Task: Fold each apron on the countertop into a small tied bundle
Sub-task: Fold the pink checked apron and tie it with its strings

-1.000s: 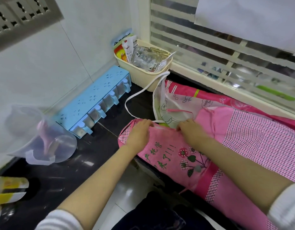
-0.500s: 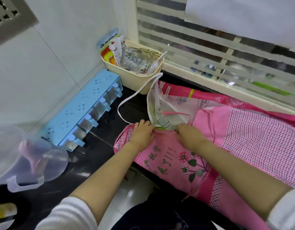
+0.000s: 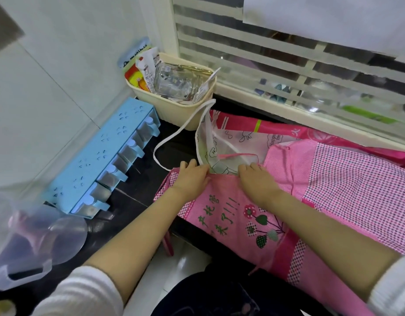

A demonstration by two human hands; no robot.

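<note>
Two hands are down on the pink apron (image 3: 231, 215), and a good deal of it is out of sight: its right side runs off the picture and its lower part hangs over the front edge of the black countertop (image 3: 133, 201). The left hand (image 3: 192, 176) lies flat on the top hem, fingers straight, pressing. The right hand (image 3: 257, 181) sits at the same hem, but its fingertips dip out of view at the edge, so pressing or pinching, I cannot tell.

The apron is spread flat and unfolded, bright pink cloth with green characters, stitched flowers and checked panels. Beneath it a thin white printed apron (image 3: 240, 144) peeks out, and its white strap (image 3: 174, 142) loops over the dark stone. A cream plastic basket (image 3: 181, 110) stands in the corner, a blue plastic rack (image 3: 101, 156) lies by the tiled wall, and a clear jug (image 3: 37, 238) sits blurred at the near left.
</note>
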